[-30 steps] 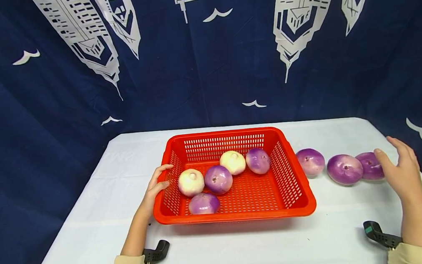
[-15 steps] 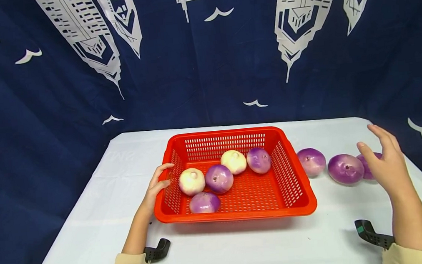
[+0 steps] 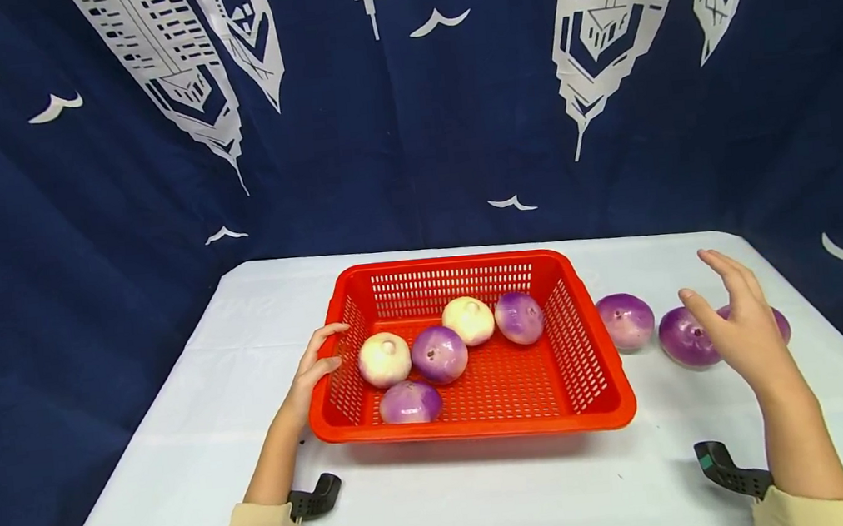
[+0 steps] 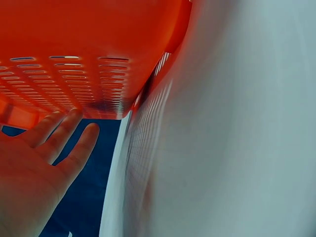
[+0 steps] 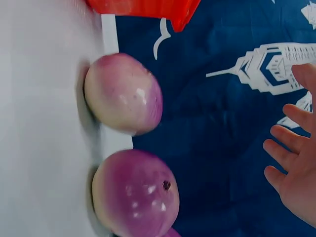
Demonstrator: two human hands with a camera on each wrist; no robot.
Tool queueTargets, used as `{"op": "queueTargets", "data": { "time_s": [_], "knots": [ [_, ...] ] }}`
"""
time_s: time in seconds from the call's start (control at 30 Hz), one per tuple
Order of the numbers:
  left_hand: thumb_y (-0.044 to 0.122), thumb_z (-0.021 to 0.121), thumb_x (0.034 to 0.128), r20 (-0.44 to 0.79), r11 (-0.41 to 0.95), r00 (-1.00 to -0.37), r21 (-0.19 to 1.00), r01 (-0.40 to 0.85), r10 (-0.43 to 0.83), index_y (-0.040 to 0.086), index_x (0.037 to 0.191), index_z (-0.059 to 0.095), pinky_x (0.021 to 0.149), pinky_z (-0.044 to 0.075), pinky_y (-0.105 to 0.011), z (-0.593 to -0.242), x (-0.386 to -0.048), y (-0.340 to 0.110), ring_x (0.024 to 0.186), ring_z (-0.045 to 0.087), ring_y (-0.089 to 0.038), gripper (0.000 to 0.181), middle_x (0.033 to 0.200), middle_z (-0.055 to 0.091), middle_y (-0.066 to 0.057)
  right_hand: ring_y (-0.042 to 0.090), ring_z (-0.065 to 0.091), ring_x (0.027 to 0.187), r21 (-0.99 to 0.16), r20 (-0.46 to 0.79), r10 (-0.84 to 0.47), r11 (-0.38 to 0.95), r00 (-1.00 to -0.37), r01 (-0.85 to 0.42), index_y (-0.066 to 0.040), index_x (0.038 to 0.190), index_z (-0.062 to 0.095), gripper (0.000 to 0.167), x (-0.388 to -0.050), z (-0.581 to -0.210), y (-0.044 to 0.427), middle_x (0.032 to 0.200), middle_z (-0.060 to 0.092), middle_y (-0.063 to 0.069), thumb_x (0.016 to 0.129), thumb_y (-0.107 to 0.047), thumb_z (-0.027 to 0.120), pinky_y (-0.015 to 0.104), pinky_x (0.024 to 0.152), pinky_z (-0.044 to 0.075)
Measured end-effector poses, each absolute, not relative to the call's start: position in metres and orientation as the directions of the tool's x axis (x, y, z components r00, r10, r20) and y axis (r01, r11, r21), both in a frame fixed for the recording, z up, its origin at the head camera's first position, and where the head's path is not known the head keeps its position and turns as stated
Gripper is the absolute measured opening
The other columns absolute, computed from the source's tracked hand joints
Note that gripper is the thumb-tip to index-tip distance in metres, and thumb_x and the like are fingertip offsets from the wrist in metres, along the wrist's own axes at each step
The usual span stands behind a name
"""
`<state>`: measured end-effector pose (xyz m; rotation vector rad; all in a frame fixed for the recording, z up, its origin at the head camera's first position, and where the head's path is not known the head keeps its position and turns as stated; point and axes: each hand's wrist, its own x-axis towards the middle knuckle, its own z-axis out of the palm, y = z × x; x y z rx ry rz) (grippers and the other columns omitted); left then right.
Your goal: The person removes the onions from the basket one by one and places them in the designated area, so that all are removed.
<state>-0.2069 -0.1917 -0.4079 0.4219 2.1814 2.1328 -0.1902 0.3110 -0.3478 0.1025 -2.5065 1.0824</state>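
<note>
In the head view my left hand [image 3: 310,383] is at the left side of a red plastic basket [image 3: 474,432]. Its index finger and thumb lie over the rim; the left wrist view has the other fingers [image 4: 81,143] nearly straight by the slotted wall. Several purple-and-white turnips sit inside the basket, among them a purple-up turnip [image 3: 439,354] and a pale-up turnip [image 3: 384,359]. My right hand [image 3: 746,335], fingers spread and holding nothing, hovers over the turnips on the right. It partly covers a middle turnip [image 3: 682,338] and a far-right turnip [image 3: 782,327].
Nearest the basket's right wall on the table lies another turnip [image 3: 626,322]. A white cloth covers the table [image 3: 562,493]. Behind it hangs a dark blue curtain [image 3: 411,147] with white building prints.
My right hand has moved left, from beside the far-right turnip to over the turnips nearer the basket, still holding nothing. The left hand and the basket have stayed put.
</note>
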Motion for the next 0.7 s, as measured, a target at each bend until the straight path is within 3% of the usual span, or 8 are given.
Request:
{"op": "queueTargets", "data": {
  "time_s": [0.33, 0.4, 0.5, 0.6, 0.7],
  "knots": [
    [0.007, 0.032, 0.0805, 0.156, 0.008, -0.958, 0.987, 0.162, 0.240, 0.005, 0.131, 0.031, 0.081, 0.046, -0.031, -0.407, -0.207, -0.192, 0.111, 0.042, -0.024, 0.051, 0.133, 0.031, -0.018, 0.041, 0.013, 0.136, -0.685, 0.404, 0.017, 0.669, -0.914, -0.290, -0.018, 0.145, 0.020, 0.063, -0.183, -0.333, 0.282, 0.149, 0.017, 0.018, 0.090, -0.025, 0.050, 0.069, 0.098, 0.010],
    [0.007, 0.032, 0.0804, 0.158, 0.012, -0.958, 0.986, 0.166, 0.240, 0.005, 0.131, 0.031, 0.081, 0.046, -0.031, -0.407, -0.207, -0.191, 0.110, 0.042, -0.023, 0.050, 0.132, 0.032, -0.017, 0.033, 0.017, 0.137, -0.686, 0.419, -0.006, 0.653, -0.908, -0.321, -0.019, 0.145, 0.022, 0.063, -0.181, -0.331, 0.276, 0.148, 0.020, 0.018, 0.089, -0.023, 0.051, 0.067, 0.100, 0.012],
    [0.006, 0.032, 0.0802, 0.167, 0.012, -0.957, 0.985, 0.175, 0.239, 0.005, 0.130, 0.032, 0.081, 0.046, -0.029, -0.407, -0.207, -0.191, 0.109, 0.043, -0.020, 0.050, 0.130, 0.033, -0.015, 0.008, 0.023, 0.136, -0.679, 0.447, -0.040, 0.636, -0.894, -0.368, -0.022, 0.144, 0.024, 0.063, -0.178, -0.326, 0.269, 0.146, 0.025, 0.016, 0.089, -0.020, 0.053, 0.041, 0.112, 0.017],
    [0.004, 0.032, 0.0799, 0.180, 0.000, -0.954, 0.983, 0.185, 0.240, 0.004, 0.130, 0.031, 0.081, 0.046, -0.027, -0.408, -0.207, -0.191, 0.108, 0.044, -0.017, 0.050, 0.128, 0.034, -0.014, -0.012, 0.026, 0.125, -0.664, 0.469, -0.072, 0.628, -0.880, -0.405, -0.024, 0.143, 0.025, 0.063, -0.177, -0.321, 0.263, 0.145, 0.028, 0.015, 0.088, -0.018, 0.054, 0.011, 0.106, 0.017],
    [0.003, 0.032, 0.0798, 0.187, -0.012, -0.952, 0.982, 0.190, 0.241, 0.002, 0.130, 0.031, 0.081, 0.045, -0.027, -0.407, -0.206, -0.191, 0.107, 0.044, -0.015, 0.050, 0.128, 0.035, -0.014, -0.015, 0.027, 0.121, -0.657, 0.472, -0.095, 0.624, -0.876, -0.422, -0.026, 0.143, 0.026, 0.064, -0.177, -0.314, 0.256, 0.144, 0.029, 0.015, 0.087, -0.017, 0.055, 0.002, 0.098, 0.017]
  ]
}}
